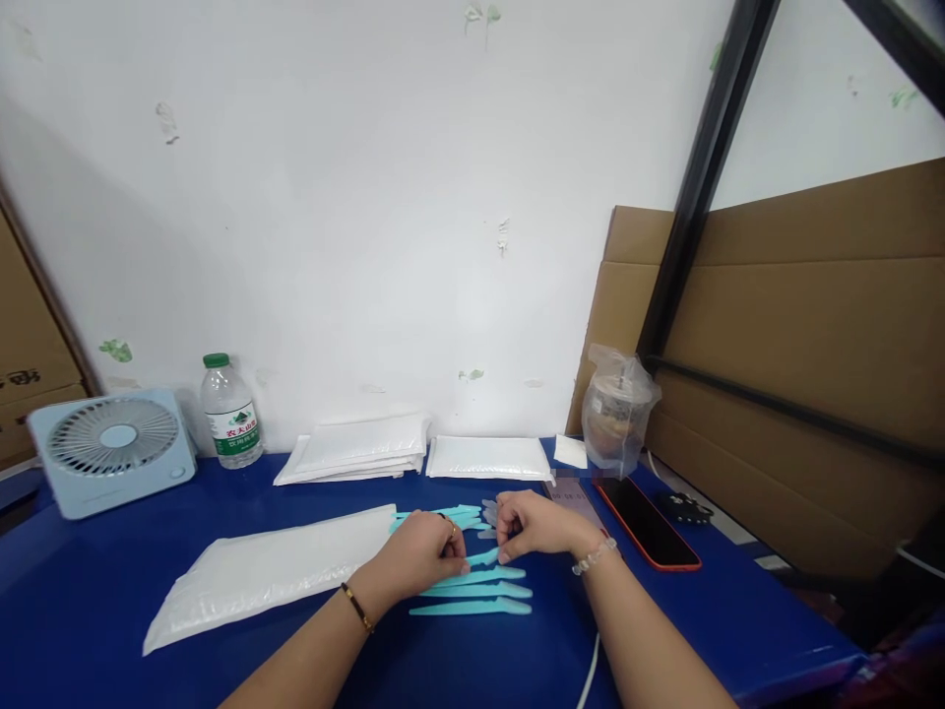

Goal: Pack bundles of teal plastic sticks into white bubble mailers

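My left hand [422,553] pinches a turquoise eyebrow razor [483,558] by its handle, thumb and fingers together. My right hand [537,526] has its fingertips closed at the razor's other end, which they partly hide. Below, several more turquoise razors [472,608] lie side by side on the blue table, blade ends to the right. Behind my left hand, another bunch of turquoise razors [462,512] sticks out beside the right end of a white padded mailer [287,566]. Small clear plastic pieces [488,514] lie beside my right fingertips, partly covered.
Stacked white mailers [354,448] and another white mailer [488,458] lie along the wall. At left stand a blue fan [118,438] and a water bottle [232,418]. A bagged cup [618,414], an orange-edged phone [650,527] and a white cable [591,670] are at right.
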`<state>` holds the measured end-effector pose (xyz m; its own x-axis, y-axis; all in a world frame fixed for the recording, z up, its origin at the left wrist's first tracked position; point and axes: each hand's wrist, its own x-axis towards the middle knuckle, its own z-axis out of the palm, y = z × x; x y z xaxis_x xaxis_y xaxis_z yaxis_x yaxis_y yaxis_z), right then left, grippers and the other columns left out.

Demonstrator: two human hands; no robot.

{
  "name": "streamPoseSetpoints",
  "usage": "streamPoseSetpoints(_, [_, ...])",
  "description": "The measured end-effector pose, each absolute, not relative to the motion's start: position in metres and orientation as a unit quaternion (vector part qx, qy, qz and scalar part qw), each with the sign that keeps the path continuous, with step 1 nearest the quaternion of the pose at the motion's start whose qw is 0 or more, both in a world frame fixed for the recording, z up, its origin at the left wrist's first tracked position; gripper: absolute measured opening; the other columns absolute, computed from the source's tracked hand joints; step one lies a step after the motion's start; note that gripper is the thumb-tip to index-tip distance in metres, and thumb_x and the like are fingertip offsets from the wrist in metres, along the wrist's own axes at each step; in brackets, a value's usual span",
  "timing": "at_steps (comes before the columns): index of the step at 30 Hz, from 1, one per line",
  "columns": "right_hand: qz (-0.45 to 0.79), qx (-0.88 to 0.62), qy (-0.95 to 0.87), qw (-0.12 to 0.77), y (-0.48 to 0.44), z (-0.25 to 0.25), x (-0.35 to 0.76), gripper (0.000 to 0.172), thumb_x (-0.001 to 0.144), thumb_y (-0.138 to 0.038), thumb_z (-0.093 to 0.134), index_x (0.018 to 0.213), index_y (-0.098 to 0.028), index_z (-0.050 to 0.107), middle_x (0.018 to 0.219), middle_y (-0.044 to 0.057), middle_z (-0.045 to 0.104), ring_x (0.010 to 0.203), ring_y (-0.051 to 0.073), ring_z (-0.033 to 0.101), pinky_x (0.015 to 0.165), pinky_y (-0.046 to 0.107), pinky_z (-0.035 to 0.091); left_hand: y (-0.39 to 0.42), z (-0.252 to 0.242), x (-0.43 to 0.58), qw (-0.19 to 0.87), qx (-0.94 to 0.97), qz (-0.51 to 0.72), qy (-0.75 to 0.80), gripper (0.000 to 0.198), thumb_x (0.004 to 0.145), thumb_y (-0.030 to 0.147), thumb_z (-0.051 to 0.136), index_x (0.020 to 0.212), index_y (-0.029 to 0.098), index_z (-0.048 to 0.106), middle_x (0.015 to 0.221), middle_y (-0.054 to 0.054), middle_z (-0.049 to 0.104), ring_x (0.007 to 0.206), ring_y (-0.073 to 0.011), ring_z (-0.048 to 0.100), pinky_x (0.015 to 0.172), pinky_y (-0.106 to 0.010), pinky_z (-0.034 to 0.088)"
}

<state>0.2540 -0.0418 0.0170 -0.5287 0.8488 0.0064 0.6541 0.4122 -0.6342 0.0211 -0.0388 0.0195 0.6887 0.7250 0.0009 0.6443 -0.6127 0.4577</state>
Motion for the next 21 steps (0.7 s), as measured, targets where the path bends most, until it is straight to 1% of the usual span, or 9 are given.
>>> streamPoseSetpoints(2, [0.281, -0.470, -0.811, 0.206, -0.038, 0.014, 0.256, 0.022, 0.059, -0.037, 0.079, 0.067, -0.019, 0.069, 0.078, -0.001, 0.054, 0.070, 0.012, 0.050, 0.060, 0.021, 0.038, -0.033, 0.019, 0.020, 0.173, 0.891, 0.103, 0.408, 0.017, 0.074, 0.037, 0.059, 0.070, 0.023, 0.066, 0.068, 0.003, 0.067, 0.064, -0.0133, 0.058, 0.064, -0.025, 0.033])
streamPoseSetpoints(4, [0.260, -0.499, -0.790, 0.241, -0.035, 0.011, 0.259, 0.018, 0.061, -0.032, 0.078, 0.066, -0.018, 0.067, 0.077, -0.001, 0.055, 0.070, 0.013, 0.051, 0.060, 0.021, 0.038, -0.026, 0.020, 0.017, 0.126, 0.884, 0.115, 0.436, 0.014, 0.075, 0.034, 0.059, 0.068, 0.023, 0.066, 0.071, 0.002, 0.067, 0.070, -0.0153, 0.058, 0.068, -0.027, 0.033])
streamPoseSetpoints(7, [0.238, -0.542, -0.758, 0.273, -0.033, 0.008, 0.264, 0.020, 0.062, -0.032, 0.077, 0.071, -0.018, 0.067, 0.079, 0.000, 0.057, 0.069, 0.013, 0.051, 0.059, 0.022, 0.038, -0.019, 0.021, 0.010, 0.087, 0.863, 0.145, 0.476, 0.012, 0.073, 0.033, 0.061, 0.079, 0.024, 0.066, 0.081, 0.000, 0.068, 0.082, -0.0183, 0.059, 0.072, -0.028, 0.033])
streamPoseSetpoints(9, [0.242, -0.537, -0.766, 0.256, -0.035, 0.009, 0.265, 0.023, 0.060, -0.035, 0.078, 0.074, -0.018, 0.069, 0.079, 0.000, 0.058, 0.070, 0.013, 0.052, 0.059, 0.021, 0.038, -0.021, 0.021, 0.009, 0.102, 0.859, 0.157, 0.476, 0.019, 0.071, 0.037, 0.062, 0.086, 0.025, 0.065, 0.085, 0.000, 0.067, 0.085, -0.0186, 0.058, 0.073, -0.028, 0.034])
streamPoseSetpoints(10, [0.248, -0.524, -0.781, 0.233, -0.036, 0.011, 0.265, 0.024, 0.059, -0.036, 0.078, 0.073, -0.019, 0.070, 0.079, 0.000, 0.057, 0.070, 0.013, 0.052, 0.059, 0.021, 0.038, -0.024, 0.021, 0.009, 0.120, 0.864, 0.153, 0.465, 0.022, 0.071, 0.041, 0.063, 0.085, 0.025, 0.066, 0.086, 0.000, 0.067, 0.084, -0.0181, 0.058, 0.072, -0.027, 0.035])
streamPoseSetpoints(13, [0.269, -0.474, -0.826, 0.142, -0.042, 0.016, 0.261, 0.026, 0.055, -0.039, 0.080, 0.070, -0.020, 0.073, 0.074, -0.001, 0.055, 0.069, 0.013, 0.050, 0.058, 0.020, 0.036, -0.035, 0.021, 0.014, 0.182, 0.887, 0.102, 0.413, 0.026, 0.067, 0.048, 0.064, 0.078, 0.025, 0.067, 0.082, 0.002, 0.068, 0.076, -0.0156, 0.059, 0.073, -0.026, 0.037])
streamPoseSetpoints(15, [0.268, -0.462, -0.839, 0.106, -0.045, 0.019, 0.257, 0.025, 0.054, -0.037, 0.080, 0.069, -0.019, 0.073, 0.072, -0.002, 0.055, 0.068, 0.012, 0.050, 0.058, 0.020, 0.036, -0.041, 0.021, 0.018, 0.201, 0.892, 0.076, 0.398, 0.023, 0.066, 0.046, 0.066, 0.075, 0.025, 0.067, 0.077, 0.004, 0.068, 0.070, -0.0139, 0.059, 0.078, -0.027, 0.037])
streamPoseSetpoints(17, [0.259, -0.465, -0.841, 0.095, -0.047, 0.020, 0.255, 0.021, 0.055, -0.033, 0.080, 0.068, -0.019, 0.072, 0.070, -0.002, 0.054, 0.068, 0.012, 0.050, 0.059, 0.020, 0.036, -0.044, 0.021, 0.021, 0.196, 0.890, 0.071, 0.406, 0.017, 0.069, 0.041, 0.064, 0.071, 0.025, 0.067, 0.073, 0.005, 0.068, 0.067, -0.0129, 0.058, 0.081, -0.028, 0.035])
streamPoseSetpoints(21, [0.245, -0.482, -0.831, 0.127, -0.047, 0.017, 0.254, 0.014, 0.062, -0.030, 0.076, 0.069, -0.018, 0.070, 0.078, -0.001, 0.056, 0.071, 0.013, 0.050, 0.061, 0.020, 0.037, -0.039, 0.022, 0.021, 0.156, 0.886, 0.081, 0.430, 0.012, 0.073, 0.033, 0.059, 0.070, 0.024, 0.066, 0.072, 0.003, 0.069, 0.066, -0.0146, 0.058, 0.071, -0.028, 0.035])
